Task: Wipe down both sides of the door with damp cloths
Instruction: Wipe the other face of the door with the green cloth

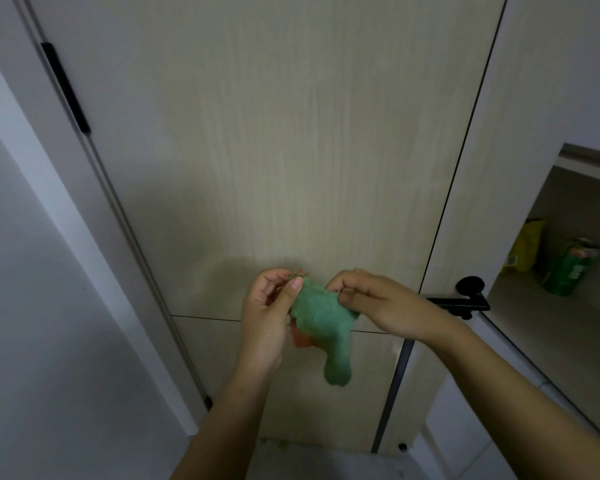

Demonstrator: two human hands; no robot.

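Note:
A pale wood-grain door (291, 150) fills the middle of the view, with a black lever handle (465, 299) at its right edge. In front of its lower part both hands hold a green cloth (323, 327) with an orange patch showing at its lower left. My left hand (267, 317) pinches the cloth's upper left corner with thumb and fingers. My right hand (368, 299) pinches its upper right edge. The cloth's lower end hangs free and is apart from the door.
A white door frame with a black hinge (65, 86) runs along the left. To the right an open shelf (568, 317) holds a green can (570, 268) and a yellow packet (525, 247). Light floor tiles show at the bottom.

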